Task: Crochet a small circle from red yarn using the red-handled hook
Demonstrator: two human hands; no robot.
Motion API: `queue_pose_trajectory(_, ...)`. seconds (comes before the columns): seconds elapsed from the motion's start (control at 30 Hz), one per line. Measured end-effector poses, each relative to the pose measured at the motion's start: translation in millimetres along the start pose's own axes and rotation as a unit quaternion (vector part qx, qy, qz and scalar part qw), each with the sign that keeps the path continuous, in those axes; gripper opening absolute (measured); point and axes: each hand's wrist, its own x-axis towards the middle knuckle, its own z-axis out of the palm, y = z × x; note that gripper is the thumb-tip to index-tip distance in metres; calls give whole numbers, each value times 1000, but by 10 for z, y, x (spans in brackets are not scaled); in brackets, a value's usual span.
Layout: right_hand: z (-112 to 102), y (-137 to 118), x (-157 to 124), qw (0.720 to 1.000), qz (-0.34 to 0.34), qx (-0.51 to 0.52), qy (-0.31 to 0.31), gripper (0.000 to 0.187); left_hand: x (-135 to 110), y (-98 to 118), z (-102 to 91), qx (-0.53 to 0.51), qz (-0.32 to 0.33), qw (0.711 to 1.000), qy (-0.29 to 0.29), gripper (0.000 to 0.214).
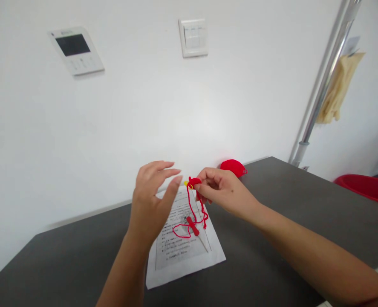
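Observation:
Between the thumb and fingers of my right hand (222,187) is a small red crochet piece (194,182), held above the table. A little yellow clip (186,183), perhaps a stitch marker, sits at its left edge. Red yarn (190,204) hangs from the piece down to the paper. My left hand (153,196) is just left of the piece, fingers apart and touching nothing. Below both hands a crochet hook (193,226) with a red handle lies on a printed sheet (182,273), with a loop of yarn by it.
A red yarn ball (232,167) rests at the back of the dark table (259,264), against the white wall. Beyond the right edge are a red basin (367,187) and a metal pole (326,81). Yellowish gloves (340,89) hang near the pole.

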Motion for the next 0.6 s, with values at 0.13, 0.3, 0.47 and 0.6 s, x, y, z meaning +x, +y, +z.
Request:
queue_pose_trajectory(0.13,-2,-67,-27,1000,4,-14,-25,16,-32,119,79,-79,-49,993,-69,4)
queue_pose_trajectory(0.3,-48,-141,-29,999,-5,12,-53,25,-76,79,71,-199,-204,955,-77,13)
queue_pose_trajectory(0.47,-25,-152,-65,995,-59,-83,-22,28,-106,95,77,-227,-245,940,-64,16)
queue_pose_trajectory(0.6,28,-119,-90,975,-104,-195,-1,23,-119,175,82,-176,-232,955,-58,15)
